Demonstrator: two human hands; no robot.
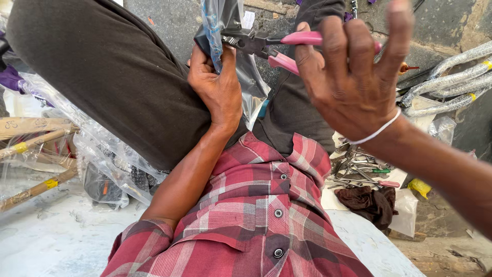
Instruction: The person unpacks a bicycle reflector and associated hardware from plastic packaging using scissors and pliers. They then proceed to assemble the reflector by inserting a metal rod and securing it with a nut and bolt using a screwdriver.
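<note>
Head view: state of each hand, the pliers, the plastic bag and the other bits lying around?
left hand: fist closed on the plastic bag
right hand: gripping pliers, index finger raised
pink-handled pliers: jaws at the bag; open or shut unclear
plastic bag: pulled taut, crumpled
wrapped parts: sealed in plastic
loose tools: piled
dark rag: crumpled

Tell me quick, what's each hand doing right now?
Left hand: closed, gripping the clear plastic bag.
Right hand: holding the pink-handled pliers, whose jaws bite the bag.
</note>
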